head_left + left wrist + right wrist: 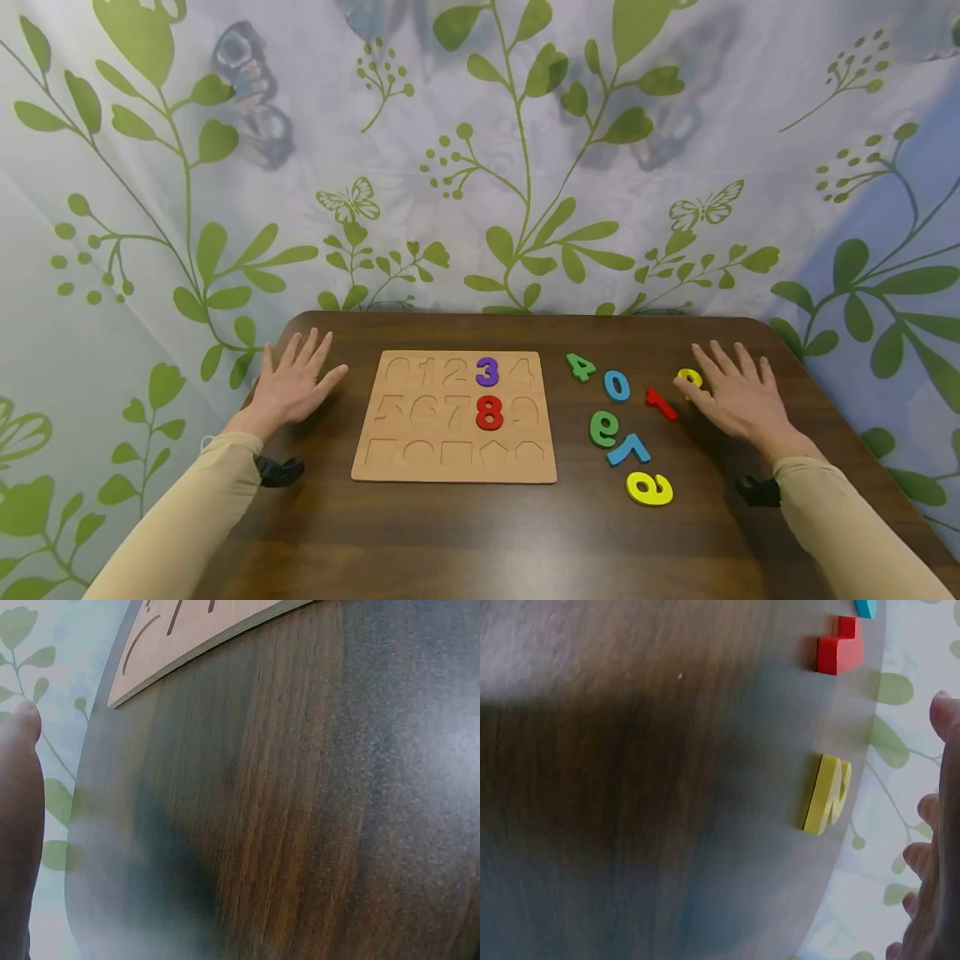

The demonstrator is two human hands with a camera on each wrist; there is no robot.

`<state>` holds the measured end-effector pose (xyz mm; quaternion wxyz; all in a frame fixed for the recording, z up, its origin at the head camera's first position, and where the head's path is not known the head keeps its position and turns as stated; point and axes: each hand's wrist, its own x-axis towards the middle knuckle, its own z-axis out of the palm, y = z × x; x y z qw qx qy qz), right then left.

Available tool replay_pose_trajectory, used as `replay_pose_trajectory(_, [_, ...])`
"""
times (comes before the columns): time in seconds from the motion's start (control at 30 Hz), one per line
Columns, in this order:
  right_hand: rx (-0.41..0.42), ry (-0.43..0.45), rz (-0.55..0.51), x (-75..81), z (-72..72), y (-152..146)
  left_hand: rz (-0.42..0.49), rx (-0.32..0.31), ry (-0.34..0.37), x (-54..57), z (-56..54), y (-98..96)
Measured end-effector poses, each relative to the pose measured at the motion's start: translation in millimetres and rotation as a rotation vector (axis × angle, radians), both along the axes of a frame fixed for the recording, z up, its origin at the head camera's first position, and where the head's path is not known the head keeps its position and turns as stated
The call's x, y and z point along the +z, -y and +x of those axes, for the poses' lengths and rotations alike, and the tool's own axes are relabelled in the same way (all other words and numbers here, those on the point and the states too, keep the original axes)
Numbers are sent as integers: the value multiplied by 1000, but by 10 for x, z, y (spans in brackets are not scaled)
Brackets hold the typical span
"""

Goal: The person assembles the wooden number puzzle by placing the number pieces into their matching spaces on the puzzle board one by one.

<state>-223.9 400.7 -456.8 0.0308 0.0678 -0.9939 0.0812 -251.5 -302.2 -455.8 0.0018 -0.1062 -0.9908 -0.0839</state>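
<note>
To the left of the wooden number board, my left hand has its fingers spread and holds nothing. My right hand is also spread with nothing in it, over the right part of the table, partly covering a yellow number piece. That piece stands apart from the fingers in the right wrist view. In the board sit a purple 3 and a red 8; the other recesses show bare wood. A red 1 lies just left of my right hand.
Between board and right hand lie a green 4, a blue 0, a green rounded number, a blue 7 and a yellow rounded number. Behind the brown table hangs a leaf-patterned curtain.
</note>
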Motion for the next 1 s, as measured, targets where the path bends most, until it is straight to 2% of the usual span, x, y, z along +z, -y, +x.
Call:
replay_pose_trajectory(0.13, [19, 7, -34, 8, 6, 59, 16, -26, -18, 2, 43, -12])
replay_pose_trajectory(0.3, [50, 25, -74, 15, 8, 119, 72, -102, -38, -18, 98, -25])
replay_pose_trajectory(0.53, [111, 57, -125, 27, 23, 219, 93, -174, 21, -18, 196, -92])
replay_pose_trajectory(1.0, [178, 89, -201, -7, 18, 423, 205, -376, 22, -206, 389, -233])
